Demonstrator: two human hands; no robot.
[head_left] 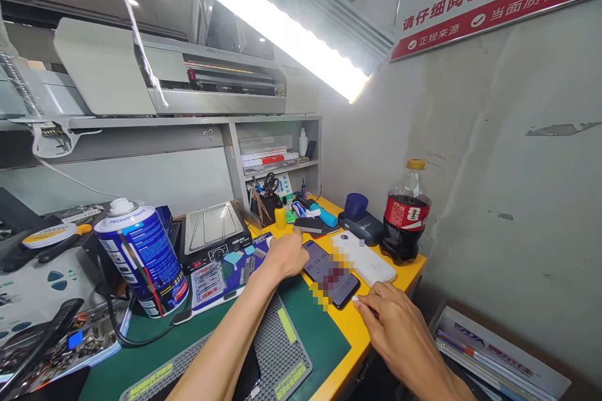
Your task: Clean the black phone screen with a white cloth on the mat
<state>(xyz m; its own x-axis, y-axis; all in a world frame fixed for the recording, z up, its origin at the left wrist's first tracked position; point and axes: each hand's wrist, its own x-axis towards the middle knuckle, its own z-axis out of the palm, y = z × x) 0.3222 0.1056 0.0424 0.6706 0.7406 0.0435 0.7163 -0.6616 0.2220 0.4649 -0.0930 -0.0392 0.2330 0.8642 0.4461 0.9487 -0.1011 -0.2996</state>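
A black smartphone [314, 256] lies face up near the yellow desk edge, its lit screen showing a timer at 00:19:05; part of it is blurred out. My left hand [288, 255] is beside its upper left edge, thumb and index finger apart, with the thumb at or very near the phone. Close to the phone's lower end, my right hand [395, 321] pinches a small white piece [355, 302] whose kind I cannot make out. A white phone-shaped slab or box [371, 261] lies just right of the smartphone.
A cola bottle [407, 213] stands by the wall, near a dark case [362, 227]. To the left are a blue spray can [143, 257], a hot plate [216, 232] and a purple tray [235, 269]. A grey mat [277, 351] lies in front. A bright lamp [282, 19] hangs overhead.
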